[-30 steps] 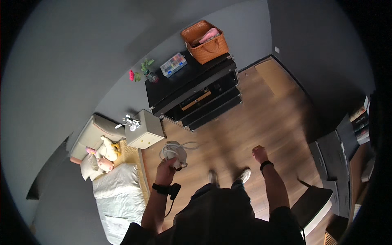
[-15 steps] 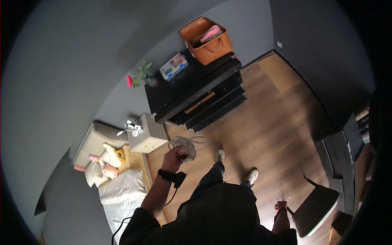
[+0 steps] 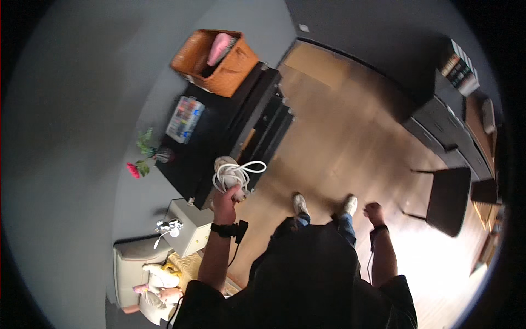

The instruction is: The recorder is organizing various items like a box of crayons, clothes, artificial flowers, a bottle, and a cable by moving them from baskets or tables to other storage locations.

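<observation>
My left hand (image 3: pixel 225 203) is closed round a pale, rounded appliance (image 3: pixel 221 162) whose exact kind I cannot make out. Loops of its white cord (image 3: pixel 233 176) hang over it and stick out to the right. This bundle appears in front of the near edge of a black dresser (image 3: pixel 211 129). Down at my right side, away from any furniture, my right hand (image 3: pixel 374 213) has its fingers curled in, and nothing shows in them. A black band with a cable sits on each wrist.
On the dresser stand a woven basket (image 3: pixel 234 71) with pink cloth, a clear compartment box (image 3: pixel 185 119) and a flower vase (image 3: pixel 164 155). A white nightstand (image 3: pixel 189 227) and bed (image 3: pixel 129 268) lie lower left. A dark chair (image 3: pixel 449 200) and grey cabinets (image 3: pixel 438 123) stand right.
My view has turned right, so the dresser and bed have swung left and the chair has come up. My left hand has tilted the appliance, bringing its cord uppermost. My right hand has swung forward.
</observation>
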Available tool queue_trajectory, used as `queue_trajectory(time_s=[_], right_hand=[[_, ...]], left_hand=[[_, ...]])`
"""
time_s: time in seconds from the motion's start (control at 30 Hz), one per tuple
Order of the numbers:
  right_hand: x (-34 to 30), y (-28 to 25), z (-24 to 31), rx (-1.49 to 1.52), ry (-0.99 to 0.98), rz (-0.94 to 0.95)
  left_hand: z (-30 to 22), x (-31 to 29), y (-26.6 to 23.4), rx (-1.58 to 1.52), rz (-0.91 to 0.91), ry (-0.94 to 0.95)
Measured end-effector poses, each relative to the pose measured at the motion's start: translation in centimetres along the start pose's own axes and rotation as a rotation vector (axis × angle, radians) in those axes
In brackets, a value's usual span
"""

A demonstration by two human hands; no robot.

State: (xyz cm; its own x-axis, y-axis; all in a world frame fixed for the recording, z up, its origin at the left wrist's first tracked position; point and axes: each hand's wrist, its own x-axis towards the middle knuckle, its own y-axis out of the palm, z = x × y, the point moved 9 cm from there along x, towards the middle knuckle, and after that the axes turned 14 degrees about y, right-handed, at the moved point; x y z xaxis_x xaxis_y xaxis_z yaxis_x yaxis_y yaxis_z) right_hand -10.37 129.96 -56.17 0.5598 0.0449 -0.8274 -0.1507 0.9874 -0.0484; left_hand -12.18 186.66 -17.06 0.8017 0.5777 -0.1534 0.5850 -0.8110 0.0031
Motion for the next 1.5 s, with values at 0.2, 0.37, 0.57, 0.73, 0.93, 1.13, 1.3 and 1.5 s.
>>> queue_trajectory(time_s=[0.2, 0.37, 0.57, 0.73, 0.93, 1.13, 1.3, 1.5], right_hand=[[-10.0, 2.7, 7.6, -0.226, -0.137, -0.184], [-8.8, -5.1, -8.2, 0.177, 0.154, -0.271], [-12.5, -11.5, -24.0, 0.339, 0.546, -0.210], [-16.7, -11.4, -17.5, 0.131, 0.410, -0.368], [-21.2, -7.4, -9.9, 0.144, 0.498, -0.467], [-19.3, -0.6, -9.3, 0.164, 0.621, -0.317], [-19.1, -0.9, -8.0, 0.047, 0.677, -0.376], [-14.0, -1.3, -3.8, 0.157, 0.636, -0.349]], left_hand=[[4.9, 1.8, 5.0, -0.114, 0.257, -0.277], [12.9, 3.1, 11.4, -0.200, 0.438, -0.450], [25.0, 9.8, 14.7, -0.123, 0.249, -0.691], [34.9, 25.1, 12.8, -0.107, 0.011, -0.614], [42.8, 39.4, 17.2, -0.067, -0.046, -0.418], [42.0, 55.7, 12.8, 0.078, -0.171, -0.205], [47.4, 58.8, 11.5, 0.222, -0.166, -0.309], [43.2, 69.9, 7.4, -0.019, -0.167, -0.154]])
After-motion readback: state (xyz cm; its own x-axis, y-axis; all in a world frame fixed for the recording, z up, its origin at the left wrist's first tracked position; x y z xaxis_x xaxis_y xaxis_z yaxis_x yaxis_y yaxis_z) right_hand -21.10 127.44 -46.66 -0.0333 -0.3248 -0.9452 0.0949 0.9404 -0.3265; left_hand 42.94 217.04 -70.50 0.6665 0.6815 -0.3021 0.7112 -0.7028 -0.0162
